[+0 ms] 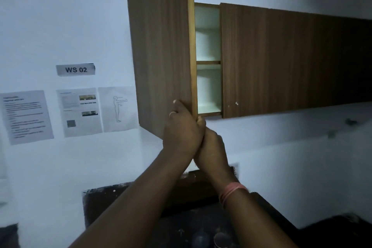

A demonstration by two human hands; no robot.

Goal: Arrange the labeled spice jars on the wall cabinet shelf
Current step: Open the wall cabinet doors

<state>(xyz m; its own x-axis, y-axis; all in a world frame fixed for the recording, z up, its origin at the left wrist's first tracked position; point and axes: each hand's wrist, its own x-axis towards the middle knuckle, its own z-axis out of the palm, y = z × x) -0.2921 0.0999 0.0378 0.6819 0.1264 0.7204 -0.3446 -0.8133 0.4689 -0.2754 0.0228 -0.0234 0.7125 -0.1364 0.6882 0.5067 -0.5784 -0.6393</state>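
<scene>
The brown wall cabinet's left door (161,46) stands partly swung out. Through the gap shows a narrow strip of white interior with a middle shelf (208,62) and a bottom shelf (209,109); no jar shows in that strip. My left hand (181,129) grips the door's lower corner, fingers on the outer face and thumb round the edge. My right hand (212,149) is pressed against it just below, its fingers hidden behind the left hand. Two blurred round jar tops (221,238) stand on the dark counter at the bottom edge.
The right cabinet door (291,58) is closed. A dark counter (181,217) lies below my arms, against the white wall. Printed sheets (80,111) and a "WS 02" sign (75,69) hang on the wall left of the cabinet.
</scene>
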